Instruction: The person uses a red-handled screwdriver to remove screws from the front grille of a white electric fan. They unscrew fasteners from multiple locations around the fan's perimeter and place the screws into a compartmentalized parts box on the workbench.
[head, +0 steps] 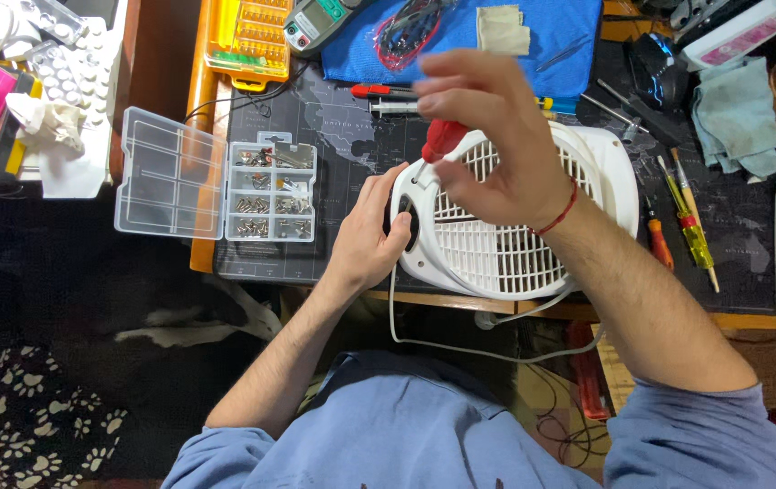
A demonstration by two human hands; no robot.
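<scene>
Screw box [270, 192] close left of fan heater [515, 244]

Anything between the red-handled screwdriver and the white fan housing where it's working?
Nothing visible. The right hand holds the red-handled screwdriver down onto the white fan housing near its upper left edge; the left hand grips the rim beside it, not under the tip.

The right hand [496, 136] is blurred and hides the screwdriver [443, 139] shaft; the tip cannot be seen.

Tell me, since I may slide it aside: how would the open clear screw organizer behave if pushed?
The screw organizer probably slides easily on the mat. Its open lid may flap, and a jolt could spill the loose screws.
</scene>
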